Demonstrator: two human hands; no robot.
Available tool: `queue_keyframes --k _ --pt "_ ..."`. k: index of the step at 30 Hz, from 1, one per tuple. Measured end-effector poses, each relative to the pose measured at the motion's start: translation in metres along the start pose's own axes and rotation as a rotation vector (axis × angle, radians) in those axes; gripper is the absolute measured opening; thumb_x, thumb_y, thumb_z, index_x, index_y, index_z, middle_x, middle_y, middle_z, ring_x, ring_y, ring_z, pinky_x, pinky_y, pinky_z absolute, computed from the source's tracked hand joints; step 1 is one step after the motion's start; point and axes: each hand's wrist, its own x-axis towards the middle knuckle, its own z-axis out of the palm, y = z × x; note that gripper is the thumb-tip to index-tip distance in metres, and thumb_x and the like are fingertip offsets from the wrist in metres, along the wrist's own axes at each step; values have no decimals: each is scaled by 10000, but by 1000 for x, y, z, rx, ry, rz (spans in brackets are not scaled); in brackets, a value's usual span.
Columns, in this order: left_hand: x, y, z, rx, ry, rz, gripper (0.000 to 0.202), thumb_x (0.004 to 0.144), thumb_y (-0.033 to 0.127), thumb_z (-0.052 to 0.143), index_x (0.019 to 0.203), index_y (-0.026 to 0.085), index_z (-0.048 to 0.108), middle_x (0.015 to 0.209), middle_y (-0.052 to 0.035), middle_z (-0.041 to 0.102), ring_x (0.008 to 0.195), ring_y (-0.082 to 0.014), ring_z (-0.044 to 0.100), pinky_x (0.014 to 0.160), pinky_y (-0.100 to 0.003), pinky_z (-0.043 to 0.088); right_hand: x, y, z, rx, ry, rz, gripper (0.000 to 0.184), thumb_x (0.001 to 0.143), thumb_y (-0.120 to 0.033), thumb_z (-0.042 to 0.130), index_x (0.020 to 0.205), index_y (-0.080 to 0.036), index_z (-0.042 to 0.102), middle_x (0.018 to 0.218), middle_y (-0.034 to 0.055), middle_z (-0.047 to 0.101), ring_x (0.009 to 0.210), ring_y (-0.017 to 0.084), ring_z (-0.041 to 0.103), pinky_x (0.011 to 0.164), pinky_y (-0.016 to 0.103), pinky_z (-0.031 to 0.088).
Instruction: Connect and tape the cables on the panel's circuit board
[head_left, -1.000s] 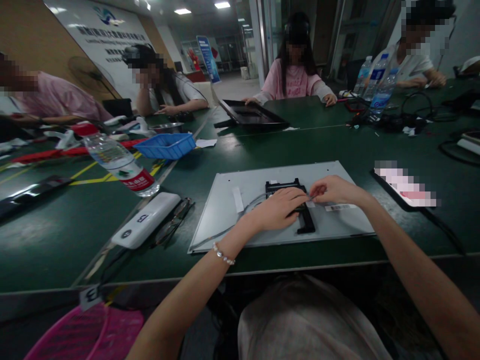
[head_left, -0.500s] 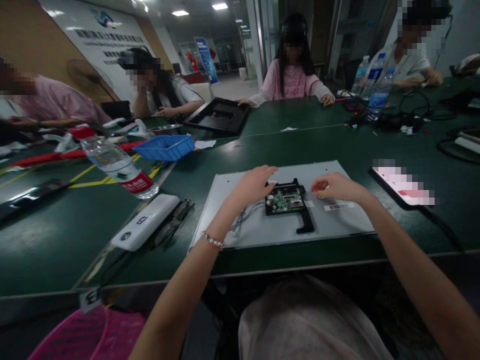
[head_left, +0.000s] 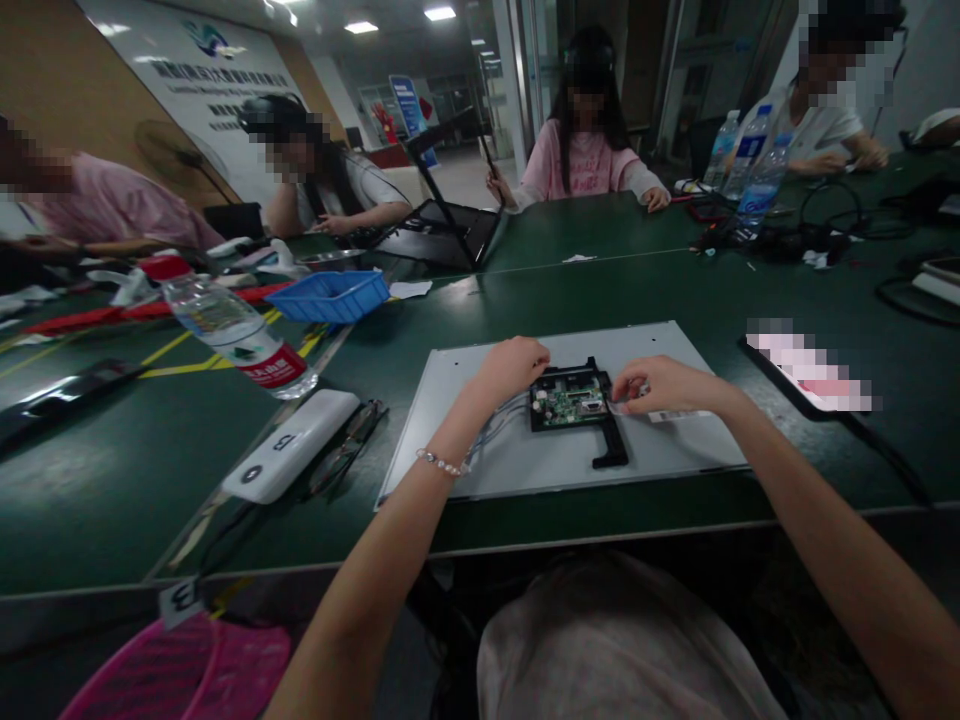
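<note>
A grey metal panel [head_left: 525, 462] lies flat on the green table in front of me. A black bracket [head_left: 609, 452] sits on it with a green circuit board [head_left: 568, 398] seated inside. My left hand [head_left: 510, 366] is curled at the board's left edge, over a bundle of thin wires [head_left: 487, 432]. My right hand [head_left: 658, 384] pinches with bent fingers at the board's right edge, beside a white barcode label [head_left: 679, 414].
A water bottle [head_left: 229, 330], a white power bank [head_left: 292, 444] and glasses [head_left: 346, 448] lie to the left. A blue tray [head_left: 330, 295] is farther back. A phone [head_left: 810, 368] lies to the right. Other people sit around the table; one lifts a black frame [head_left: 450, 215]. A pink basket [head_left: 180, 675] is below.
My left hand lifted off the bracket, uncovering the circuit board, then settled at its left edge. My right hand dropped to the board's right edge. The person opposite raised a black frame.
</note>
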Motion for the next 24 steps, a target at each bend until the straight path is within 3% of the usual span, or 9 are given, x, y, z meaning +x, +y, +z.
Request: queue_keyframes --k 3,9,12,17,24 --pt "2 1 -1 25 14 -23 237 895 228 473 921 181 704 944 -66 700 874 -201 645 721 -274 460 1 2 1 37 -6 17 194 708 -266 650 868 -179 718 905 55 719 810 182 643 715 271 490" --pt "8 6 -6 148 148 -47 269 919 194 430 929 149 695 965 -94 681 909 -211 636 751 -297 459 1 1 -1 83 -30 52 146 709 -232 635 820 -167 704 816 52 713 754 174 639 686 268 488" --pt "9 7 -4 185 118 -46 275 910 177 437 868 130 704 930 -118 683 910 -218 633 783 -313 458 0 -1 -2 40 17 68 157 706 -218 632 837 -171 705 831 52 713 760 176 637 699 275 483" --pt "6 3 2 33 97 -74 276 910 229 456 939 168 724 965 -94 704 943 -204 640 861 -306 459 1 -1 0 9 48 44 206 692 -264 672 876 -180 709 866 50 709 772 183 634 699 280 481" --pt "-7 -20 0 -50 145 -96 319 921 244 403 1034 190 696 1077 -54 695 1000 -190 636 915 -294 459 4 0 7 28 30 41 197 689 -299 677 842 -178 699 834 45 700 741 173 627 667 270 478"
